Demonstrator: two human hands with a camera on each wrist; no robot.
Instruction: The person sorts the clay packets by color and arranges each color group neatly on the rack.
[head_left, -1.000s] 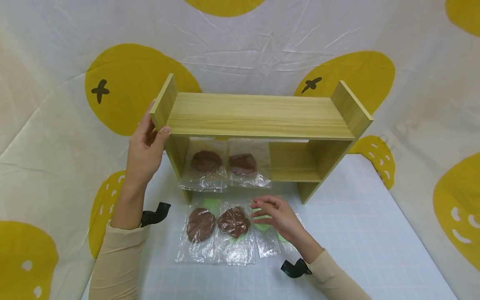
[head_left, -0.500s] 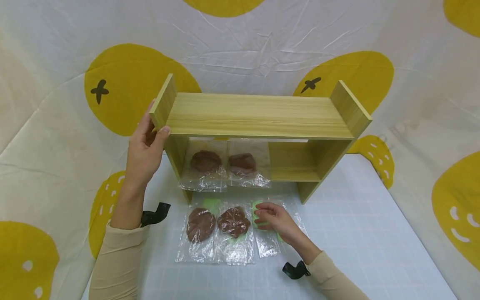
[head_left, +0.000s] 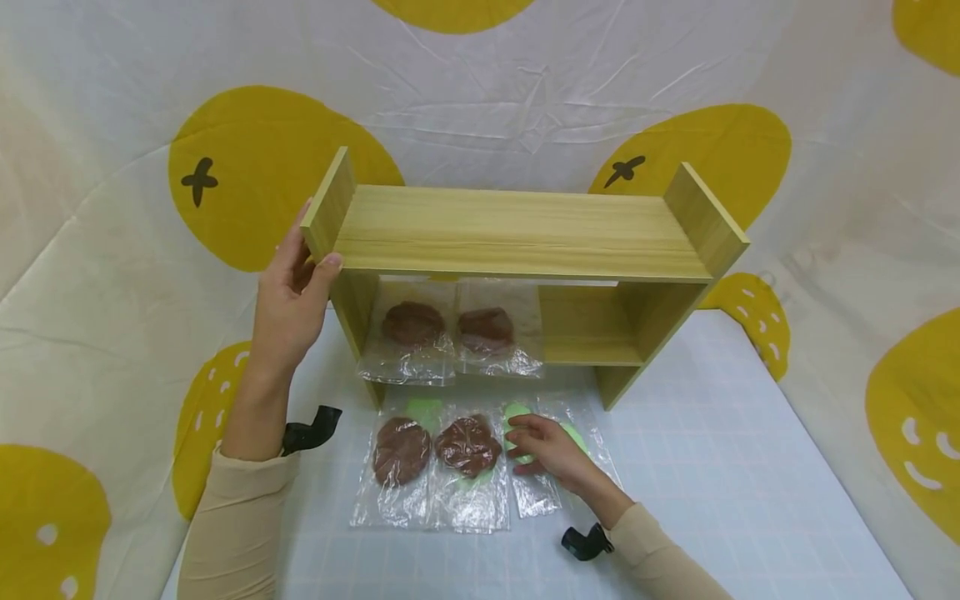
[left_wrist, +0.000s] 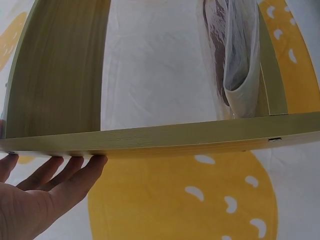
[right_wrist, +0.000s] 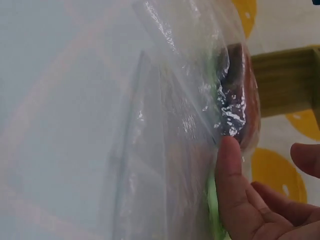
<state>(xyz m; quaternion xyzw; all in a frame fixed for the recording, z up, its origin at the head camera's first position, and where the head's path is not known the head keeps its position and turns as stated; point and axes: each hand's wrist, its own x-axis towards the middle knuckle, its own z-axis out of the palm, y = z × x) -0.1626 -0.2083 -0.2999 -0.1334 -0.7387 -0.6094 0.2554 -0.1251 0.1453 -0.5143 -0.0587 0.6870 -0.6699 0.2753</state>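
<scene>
We see the wooden shelf (head_left: 517, 229) upright, its long axis running left to right, its open front facing the person; the left hand (head_left: 288, 304) grips its left end, thumb in front. On its lower board (head_left: 588, 350), two bagged brown lumps (head_left: 412, 325) overhang the edge. Clear bags (head_left: 536, 497) lie lengthwise toward the person on the pale checked tablecloth (head_left: 750, 467), before a white curtain (head_left: 487, 92) patterned with yellow shapes. The right hand (head_left: 551, 450) is loosely spread above them, holding nothing (we can't tell whether it touches). Compared with a second ago, it sits slightly nearer the person; the shelf remains in place.
</scene>
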